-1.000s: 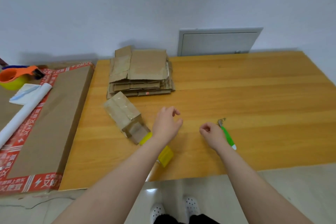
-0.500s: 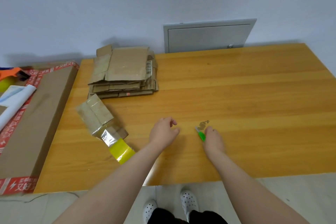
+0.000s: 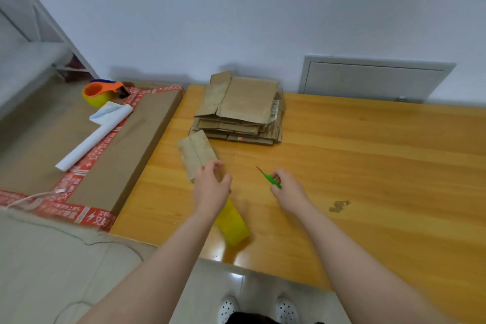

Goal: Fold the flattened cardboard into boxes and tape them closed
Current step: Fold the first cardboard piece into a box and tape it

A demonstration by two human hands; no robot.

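Note:
A stack of flattened cardboard [image 3: 242,109] lies at the back of the wooden table [image 3: 368,166]. A small folded cardboard box [image 3: 196,152] lies in front of it, with a yellow tape strip [image 3: 232,221] trailing toward the near edge. My left hand [image 3: 211,188] hovers over the box's near end with fingers loosely curled, and nothing shows in its grip. My right hand [image 3: 288,191] holds a green-handled cutter [image 3: 271,180], its blade pointing up and to the left.
A large flat carton with red tape [image 3: 110,166] lies left of the table. On it sit an orange tape dispenser [image 3: 104,92] and a white paper roll [image 3: 94,137]. A grey wall panel [image 3: 373,79] stands behind the table. A dark stain [image 3: 339,205] marks the tabletop at right.
My right hand has picked the green cutter up off the table. My left hand has moved left onto the small box's near end. The view has swung left.

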